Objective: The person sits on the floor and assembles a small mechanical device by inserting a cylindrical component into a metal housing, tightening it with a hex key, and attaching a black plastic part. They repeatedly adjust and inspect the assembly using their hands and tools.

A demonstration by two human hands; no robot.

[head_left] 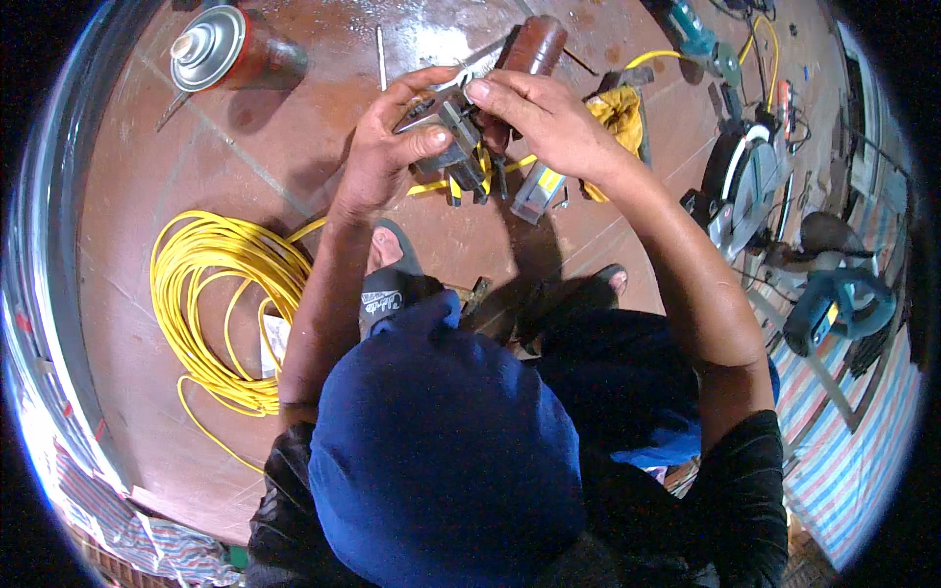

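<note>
Fingers (423,80) of the left hand (377,152) wrapped round one dark metal fitting (453,132), thumb pressed on its near side; thing held above the tiled floor (127,294), ahead of the person's feet. Right hand (554,127): thumb and forefinger close together at the fitting's upper end; cannot tell whether they pinch it, contact partly covered. Counted on the floor: one coil of yellow cable (181,284), one red can (257,54) with silver top, one brown cylinder (539,44), one yellow cloth (618,116), and, at right, two teal power tools (828,309). White lettering on one sandal strap (380,302); can's side print unreadable at this angle. Dark blue head covering (441,421) hides much of the lap. Far-right items crowded, dim, cut by the lens rim.
</note>
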